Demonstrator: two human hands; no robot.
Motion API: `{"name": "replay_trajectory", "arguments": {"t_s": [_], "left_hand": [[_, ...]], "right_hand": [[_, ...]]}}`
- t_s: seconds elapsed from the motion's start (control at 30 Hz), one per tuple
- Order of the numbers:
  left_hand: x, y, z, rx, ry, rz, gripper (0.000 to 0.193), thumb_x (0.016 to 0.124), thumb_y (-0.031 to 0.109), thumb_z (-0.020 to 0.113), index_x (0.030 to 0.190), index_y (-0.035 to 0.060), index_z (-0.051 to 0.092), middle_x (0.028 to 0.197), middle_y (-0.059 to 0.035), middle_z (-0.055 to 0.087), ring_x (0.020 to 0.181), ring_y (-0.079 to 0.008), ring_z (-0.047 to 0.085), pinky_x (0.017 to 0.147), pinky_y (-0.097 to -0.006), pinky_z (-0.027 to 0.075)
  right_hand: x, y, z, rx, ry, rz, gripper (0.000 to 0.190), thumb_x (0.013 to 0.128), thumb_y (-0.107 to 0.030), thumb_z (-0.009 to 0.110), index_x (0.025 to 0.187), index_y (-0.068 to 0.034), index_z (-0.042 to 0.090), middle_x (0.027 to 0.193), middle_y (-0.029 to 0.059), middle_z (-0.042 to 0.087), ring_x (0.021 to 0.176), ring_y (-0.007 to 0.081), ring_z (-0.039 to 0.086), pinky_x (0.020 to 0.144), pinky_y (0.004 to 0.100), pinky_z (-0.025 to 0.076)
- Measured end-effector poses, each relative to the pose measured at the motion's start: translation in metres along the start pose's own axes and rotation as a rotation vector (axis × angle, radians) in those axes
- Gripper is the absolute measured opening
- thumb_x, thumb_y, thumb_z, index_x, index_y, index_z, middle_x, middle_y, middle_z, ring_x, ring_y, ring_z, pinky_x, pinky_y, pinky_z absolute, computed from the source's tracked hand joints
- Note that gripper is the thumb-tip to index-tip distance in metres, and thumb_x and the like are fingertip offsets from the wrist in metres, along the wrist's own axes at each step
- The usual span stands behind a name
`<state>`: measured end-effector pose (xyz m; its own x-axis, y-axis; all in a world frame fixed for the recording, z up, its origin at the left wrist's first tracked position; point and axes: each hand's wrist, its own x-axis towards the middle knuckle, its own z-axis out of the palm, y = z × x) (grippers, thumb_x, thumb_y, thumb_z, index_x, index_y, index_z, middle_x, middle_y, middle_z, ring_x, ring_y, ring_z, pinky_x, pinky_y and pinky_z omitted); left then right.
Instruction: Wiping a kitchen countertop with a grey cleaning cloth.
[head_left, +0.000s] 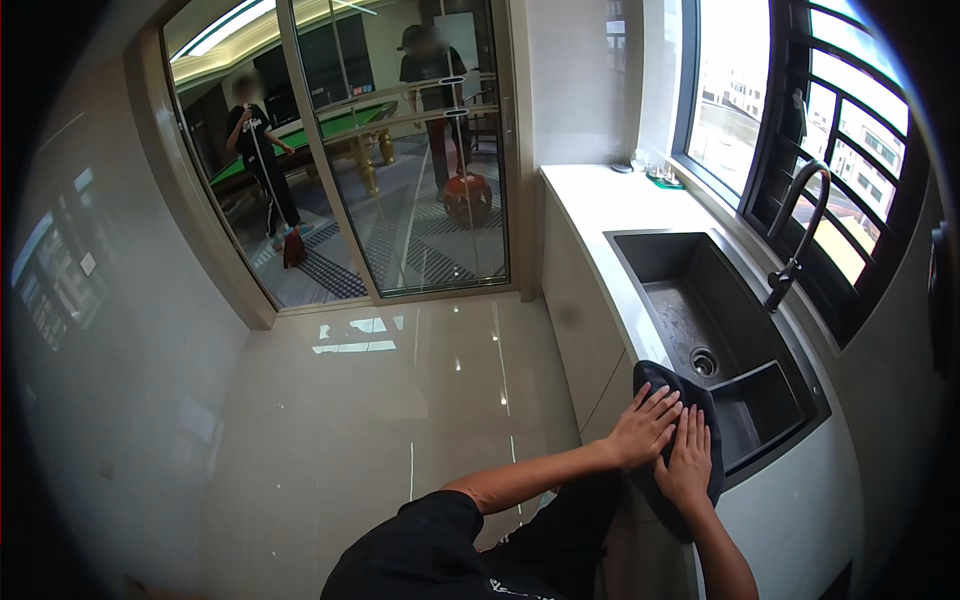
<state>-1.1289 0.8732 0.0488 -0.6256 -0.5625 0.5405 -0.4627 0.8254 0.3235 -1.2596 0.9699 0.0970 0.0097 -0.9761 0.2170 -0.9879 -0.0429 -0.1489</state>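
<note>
A dark folded cloth (661, 375) lies over the front edge of the white countertop (592, 199), beside the sink, and its lower end hangs past the edge. My left hand (643, 429) rests flat on its middle, fingers stretched toward the basin. Alongside it, my right hand (686, 463) also lies flat on the fabric, the two hands nearly touching. Neither hand grips the cloth. Just beyond is a dark double-bowl sink (675, 311) with a drain (703, 362) and wet marks in the larger bowl. The smaller bowl (754, 412) is nearest my right hand.
A black gooseneck faucet (802, 225) stands behind the sink under a barred window (847, 150). Small items on a green tray (665, 180) sit at the counter's far end. Behind a glass sliding door (420, 187), two people stand near a pool table, one holding a long-handled dustpan (294, 247).
</note>
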Motion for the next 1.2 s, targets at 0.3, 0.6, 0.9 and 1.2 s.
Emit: {"name": "replay_trajectory", "arguments": {"t_s": [0.3, 0.6, 0.9, 1.2], "left_hand": [[-0.072, 0.203, 0.028, -0.306, -0.171, 0.258, 0.058, 0.096, 0.026, 0.045, 0.144, -0.0073, 0.042, 0.156, -0.0254, 0.035, 0.151, -0.0380, 0.026, 0.125, -0.0499, 0.013], [-0.031, 0.247, 0.050, -0.513, -0.430, 0.439, 0.066, 0.097, 0.031, 0.043, 0.149, -0.0071, 0.037, 0.160, -0.0248, 0.031, 0.153, -0.0345, 0.022, 0.126, -0.0472, 0.012], [0.080, 0.273, 0.133, -0.481, -0.486, 0.529, 0.066, 0.097, 0.035, 0.041, 0.150, -0.0039, 0.040, 0.159, -0.0236, 0.034, 0.152, -0.0340, 0.024, 0.126, -0.0459, 0.011], [0.145, 0.309, 0.188, -0.447, -0.428, 0.498, 0.062, 0.096, 0.034, 0.041, 0.148, -0.0002, 0.045, 0.157, -0.0190, 0.040, 0.150, -0.0315, 0.030, 0.125, -0.0453, 0.015]], "right_hand": [[-0.236, 0.018, -0.061, -0.119, 0.001, 0.356, 0.079, 0.091, -0.033, 0.055, 0.155, 0.004, 0.028, 0.162, 0.0232, 0.026, 0.153, 0.0370, 0.021, 0.125, 0.0501, 0.013], [-0.278, 0.063, -0.070, -0.135, -0.012, 0.746, 0.060, 0.103, -0.026, 0.035, 0.158, -0.005, 0.027, 0.166, 0.0143, 0.023, 0.155, 0.0293, 0.019, 0.125, 0.0470, 0.013], [-0.238, 0.180, -0.070, -0.256, 0.005, 0.872, 0.057, 0.107, -0.031, 0.031, 0.159, -0.009, 0.026, 0.166, 0.0135, 0.023, 0.154, 0.0285, 0.020, 0.126, 0.0446, 0.014], [-0.221, 0.294, -0.061, -0.304, 0.032, 0.980, 0.059, 0.107, -0.034, 0.029, 0.160, -0.008, 0.023, 0.167, 0.0115, 0.022, 0.154, 0.0257, 0.020, 0.126, 0.0435, 0.014]]}}
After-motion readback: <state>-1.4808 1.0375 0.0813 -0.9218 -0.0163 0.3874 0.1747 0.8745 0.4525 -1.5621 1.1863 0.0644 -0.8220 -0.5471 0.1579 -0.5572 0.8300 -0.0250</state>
